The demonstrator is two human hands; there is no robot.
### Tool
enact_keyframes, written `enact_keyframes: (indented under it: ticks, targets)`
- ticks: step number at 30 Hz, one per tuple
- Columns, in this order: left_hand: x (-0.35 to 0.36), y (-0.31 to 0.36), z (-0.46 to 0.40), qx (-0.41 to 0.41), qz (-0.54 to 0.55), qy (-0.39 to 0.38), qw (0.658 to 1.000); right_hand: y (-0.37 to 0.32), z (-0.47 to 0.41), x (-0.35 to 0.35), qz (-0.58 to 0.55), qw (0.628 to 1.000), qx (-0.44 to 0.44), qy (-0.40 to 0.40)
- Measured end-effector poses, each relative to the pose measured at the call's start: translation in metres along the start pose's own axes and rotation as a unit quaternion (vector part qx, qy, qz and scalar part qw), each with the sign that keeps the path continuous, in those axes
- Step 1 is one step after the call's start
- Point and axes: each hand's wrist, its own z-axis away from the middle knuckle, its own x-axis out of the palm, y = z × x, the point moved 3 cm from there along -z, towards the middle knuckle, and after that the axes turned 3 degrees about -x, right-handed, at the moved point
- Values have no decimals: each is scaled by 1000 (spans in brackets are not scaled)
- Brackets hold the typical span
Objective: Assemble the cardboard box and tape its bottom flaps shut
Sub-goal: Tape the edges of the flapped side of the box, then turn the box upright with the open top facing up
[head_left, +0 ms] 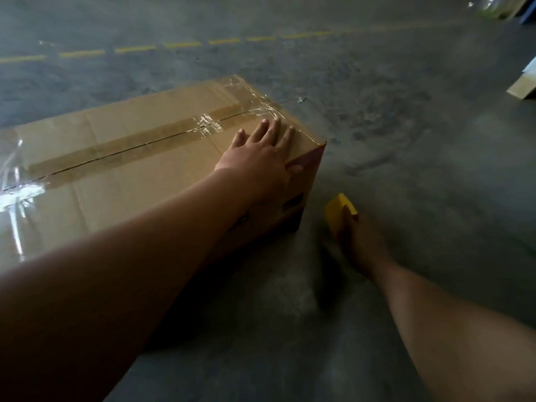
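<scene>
Box (139,158) bottom is getting its tape (116,149) pressed down.
Left hand (261,158) is lying flat and spread; right hand (362,242) is gripping a yellow tape tool (338,210). I'd be rubbing hard along the seam.

A grey concrete floor (406,140) carries a dashed yellow line (133,49) running across its far part, with a piece of cardboard (523,87) at the right edge and blurred clear objects (493,5) top right.

The cardboard box (139,158) runs off the left edge. The left arm covers its near side. The right hand (362,245) hides most of a yellow thing (338,208) beside the box.
</scene>
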Motion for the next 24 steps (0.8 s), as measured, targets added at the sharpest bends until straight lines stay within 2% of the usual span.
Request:
enact_keyframes:
  ticks: [11,16,19,20,24]
  targets:
    - [2,-1,0,-5,12,7,1000,12,-12,58,-29,999,-17,-31]
    - [3,1,2,-7,14,11,1000,5,-11,60,-73,996,20,-47]
    - [2,1,1,-12,14,8,1000,0,-24,41,-151,987,46,25]
    - [2,1,1,-13,22,6,1000,-9,-29,25,-221,973,43,43]
    - [-13,-6,7,-22,113,23,993,-54,-49,-81,-331,922,3,199]
